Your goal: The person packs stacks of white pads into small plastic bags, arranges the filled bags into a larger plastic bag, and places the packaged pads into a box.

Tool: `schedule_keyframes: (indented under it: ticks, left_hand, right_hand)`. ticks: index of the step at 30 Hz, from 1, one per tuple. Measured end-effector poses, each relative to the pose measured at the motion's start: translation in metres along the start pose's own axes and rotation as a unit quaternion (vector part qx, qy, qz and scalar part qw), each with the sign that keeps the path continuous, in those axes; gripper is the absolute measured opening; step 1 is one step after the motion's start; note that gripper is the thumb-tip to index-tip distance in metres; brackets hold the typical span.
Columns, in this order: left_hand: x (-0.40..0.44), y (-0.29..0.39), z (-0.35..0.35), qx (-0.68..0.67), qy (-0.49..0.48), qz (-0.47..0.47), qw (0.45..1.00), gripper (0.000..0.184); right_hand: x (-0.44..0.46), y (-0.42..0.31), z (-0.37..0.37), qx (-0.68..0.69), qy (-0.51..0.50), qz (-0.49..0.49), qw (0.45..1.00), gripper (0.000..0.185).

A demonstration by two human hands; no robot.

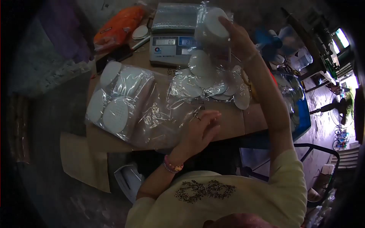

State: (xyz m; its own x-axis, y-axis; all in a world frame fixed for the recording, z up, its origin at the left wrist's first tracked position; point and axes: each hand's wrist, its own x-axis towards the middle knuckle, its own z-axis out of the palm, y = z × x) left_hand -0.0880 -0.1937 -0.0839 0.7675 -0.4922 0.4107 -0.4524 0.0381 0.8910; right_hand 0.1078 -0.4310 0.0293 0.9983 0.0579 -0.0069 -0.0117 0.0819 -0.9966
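My right hand (238, 38) is closed on a clear plastic bag of white pads (216, 23), lifted at the right side of the digital scale (164, 53). The scale's left display reads 0.0. My left hand (200, 131), with a ring and bracelets, is open, its fingers stretched out near the front edge of the cardboard surface (228, 119). Left of it lies a large clear plastic bag (152, 121). White oval pads with small holes (116, 115) show at that bag's left end. Loose white pads (186, 85) are heaped in front of the scale.
An orange plastic package (118, 28) lies at the back left, beside small white discs (140, 32). A blue crate (303, 119) with bagged items stands to the right. A black tubular frame (323, 150) is near my right elbow. A cardboard flap (85, 161) hangs at the lower left.
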Motion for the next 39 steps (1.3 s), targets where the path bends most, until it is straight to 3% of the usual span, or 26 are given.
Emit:
schedule_keyframes:
  ticks: [2,3,5,6,7,9,10,12,16,22,30,32,35,38,39]
  left_hand:
    - [0.001,0.0,0.0,0.008,-0.004,-0.019,1.0,0.032]
    - [0.001,0.0,0.0,0.012,-0.006,-0.015,1.0,0.032]
    - [0.0,0.0,0.0,-0.008,0.003,-0.02,1.0,0.033]
    - [0.0,-0.001,0.001,-0.006,0.005,-0.022,1.0,0.033]
    - [-0.001,-0.005,0.003,-0.005,0.006,-0.008,1.0,0.032]
    - [-0.002,-0.006,0.002,-0.002,0.01,0.006,1.0,0.032]
    - [-0.002,-0.005,0.001,0.017,-0.002,0.011,1.0,0.031]
    - [0.001,-0.007,0.001,0.034,-0.01,0.016,0.999,0.031]
    - [-0.001,-0.01,0.004,0.034,-0.011,0.022,0.999,0.03]
    - [0.003,-0.002,0.001,0.06,-0.02,0.005,0.998,0.028]
    - [0.002,-0.006,0.005,0.066,-0.032,-0.007,0.997,0.032]
    - [0.006,-0.002,0.007,0.038,0.008,-0.036,0.999,0.036]
    - [0.024,0.002,0.0,0.119,0.059,0.033,0.991,0.042]
    - [0.05,0.014,-0.019,0.081,0.082,-0.044,0.992,0.046]
    - [0.058,-0.001,-0.025,0.123,0.107,-0.018,0.986,0.046]
  right_hand:
    - [0.047,-0.016,0.005,-0.154,0.039,-0.014,0.987,0.068]
    - [0.07,-0.021,-0.003,-0.152,0.041,-0.019,0.987,0.068]
    - [0.116,-0.024,-0.026,-0.305,0.038,0.068,0.949,0.072]
    - [0.137,-0.031,-0.039,-0.413,0.035,0.111,0.903,0.082]
    - [0.135,-0.033,-0.045,-0.414,0.031,0.11,0.903,0.082]
    - [0.124,-0.039,-0.053,-0.502,-0.111,-0.061,0.855,0.071]
    - [0.119,-0.039,-0.054,-0.503,-0.113,-0.063,0.854,0.071]
    - [0.115,-0.035,-0.064,-0.292,0.084,0.026,0.952,0.066]
    - [0.119,-0.031,-0.108,-0.204,0.097,0.105,0.969,0.054]
    - [0.147,0.0,-0.15,-0.177,0.086,0.027,0.98,0.049]
    - [0.121,0.016,-0.095,-0.144,0.097,-0.13,0.976,0.043]
    - [0.11,0.014,-0.078,-0.148,0.096,-0.167,0.97,0.041]
    - [0.081,0.018,-0.053,-0.16,0.095,-0.21,0.96,0.039]
    - [0.02,0.02,-0.024,-0.185,0.101,-0.245,0.946,0.037]
    - [-0.027,0.023,-0.016,-0.197,0.102,-0.256,0.941,0.036]
